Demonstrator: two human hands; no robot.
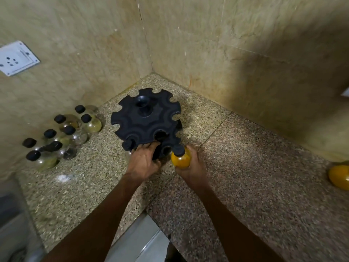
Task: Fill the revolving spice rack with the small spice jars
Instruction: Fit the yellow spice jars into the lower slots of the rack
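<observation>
The black revolving spice rack [145, 121] stands in the corner of the speckled stone counter [245, 167], with notched slots around its rim. One black-capped jar [127, 145] sits in a slot at the rack's near left edge. My left hand [144, 162] grips the rack's near rim beside that jar. My right hand [190, 167] holds a yellow spice jar [181, 157] with a black cap, upright, right at the near right edge of the rack. Several clear jars with black caps [62, 133] stand in a group on the counter to the left of the rack.
Tiled walls [226, 44] close the corner behind the rack. A white wall socket [16, 58] is on the left wall. Another yellow jar [340, 176] lies at the far right edge of the counter. A metal surface [139, 242] shows below the counter's front edge.
</observation>
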